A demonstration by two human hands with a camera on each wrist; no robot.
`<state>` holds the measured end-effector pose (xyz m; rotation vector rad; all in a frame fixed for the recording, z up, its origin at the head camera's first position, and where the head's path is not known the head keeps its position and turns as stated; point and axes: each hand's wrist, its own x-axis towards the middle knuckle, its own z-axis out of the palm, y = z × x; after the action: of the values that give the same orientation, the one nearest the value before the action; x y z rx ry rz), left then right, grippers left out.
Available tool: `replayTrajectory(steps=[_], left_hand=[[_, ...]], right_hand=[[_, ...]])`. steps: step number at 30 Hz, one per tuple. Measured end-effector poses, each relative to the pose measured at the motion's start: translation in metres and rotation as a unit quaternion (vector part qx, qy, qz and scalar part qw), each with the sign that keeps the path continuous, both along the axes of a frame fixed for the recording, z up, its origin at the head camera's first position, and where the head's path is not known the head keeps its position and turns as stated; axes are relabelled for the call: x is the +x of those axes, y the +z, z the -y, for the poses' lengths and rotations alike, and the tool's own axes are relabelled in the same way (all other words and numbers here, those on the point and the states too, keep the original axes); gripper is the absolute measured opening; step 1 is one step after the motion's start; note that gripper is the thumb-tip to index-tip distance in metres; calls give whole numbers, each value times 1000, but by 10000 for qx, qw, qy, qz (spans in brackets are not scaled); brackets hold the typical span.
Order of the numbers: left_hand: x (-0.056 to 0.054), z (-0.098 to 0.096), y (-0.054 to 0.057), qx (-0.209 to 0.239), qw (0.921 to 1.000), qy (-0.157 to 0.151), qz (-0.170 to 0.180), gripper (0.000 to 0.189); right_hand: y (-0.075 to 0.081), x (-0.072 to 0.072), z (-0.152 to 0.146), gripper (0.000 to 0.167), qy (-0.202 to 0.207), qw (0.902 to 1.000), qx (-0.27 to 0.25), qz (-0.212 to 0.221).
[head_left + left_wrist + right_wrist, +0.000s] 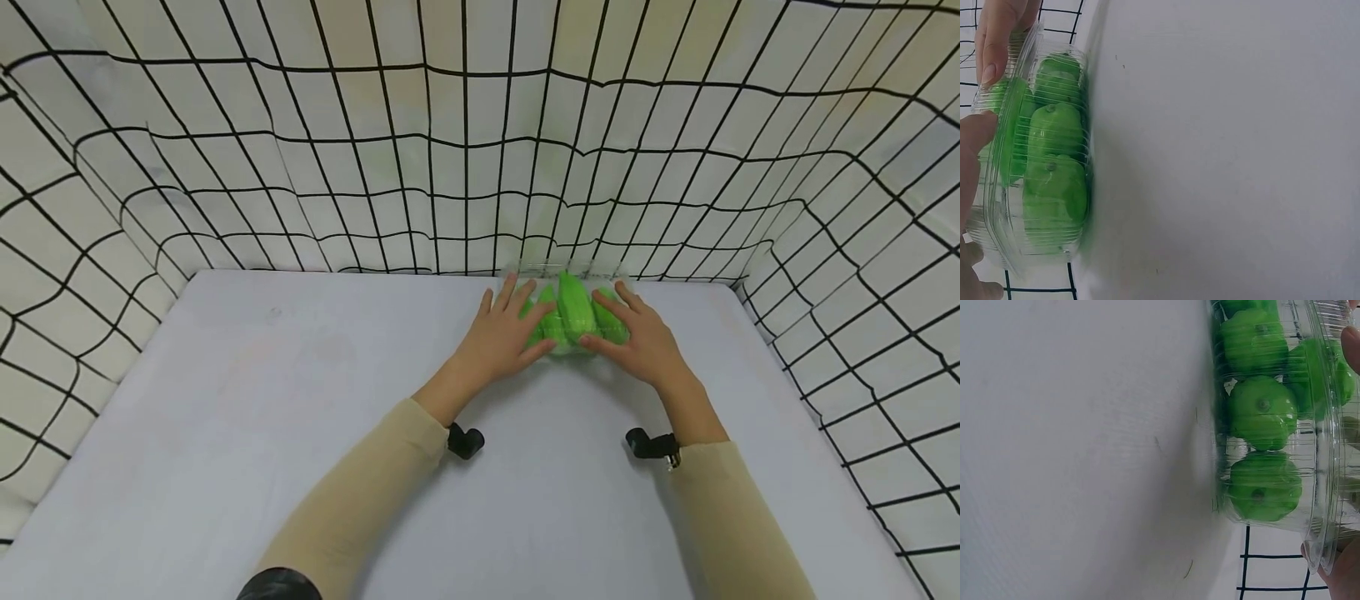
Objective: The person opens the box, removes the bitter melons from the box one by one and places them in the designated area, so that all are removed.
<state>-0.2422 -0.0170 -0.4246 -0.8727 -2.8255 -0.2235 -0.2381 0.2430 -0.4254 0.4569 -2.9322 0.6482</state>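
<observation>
A clear plastic clamshell box (566, 348) with a ridged lid lies at the far edge of the white table. Several green vegetables (1054, 190) fill it, smooth and lobed with a small stem mark at their ends; their exact kind is unclear. My left hand (498, 333) grips the box's left end, thumb at the near rim and fingers spread toward the far side. At the opposite end, my right hand (637, 342) holds the box, its thumb also near the front rim. The right wrist view shows more vegetables (1263, 412) through the ridged side; some fingertips are hidden.
Black wire grid panels (465, 150) backed with white stand behind the table and along both sides. The box is close against the back grid. White tabletop (300, 400) stretches in front and to the left. Black wrist devices (467, 442) sit at both cuffs.
</observation>
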Motion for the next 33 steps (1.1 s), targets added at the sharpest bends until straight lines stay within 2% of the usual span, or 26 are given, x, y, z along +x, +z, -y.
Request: replayTrajectory(steps=[10, 17, 27, 33], left_hand=[[4, 3, 2, -161, 9998, 40, 51, 64], [6, 7, 3, -169, 9997, 43, 145, 65], [13, 21, 4, -229, 9995, 54, 188, 64], [16, 26, 6, -234, 9996, -25, 145, 64]], right_hand=[[1, 5, 2, 82, 56, 9999, -153, 45], [2, 6, 6, 83, 61, 9998, -74, 152], [5, 10, 18, 83, 181, 9987, -128, 453], [8, 15, 20, 83, 171, 9989, -36, 433]])
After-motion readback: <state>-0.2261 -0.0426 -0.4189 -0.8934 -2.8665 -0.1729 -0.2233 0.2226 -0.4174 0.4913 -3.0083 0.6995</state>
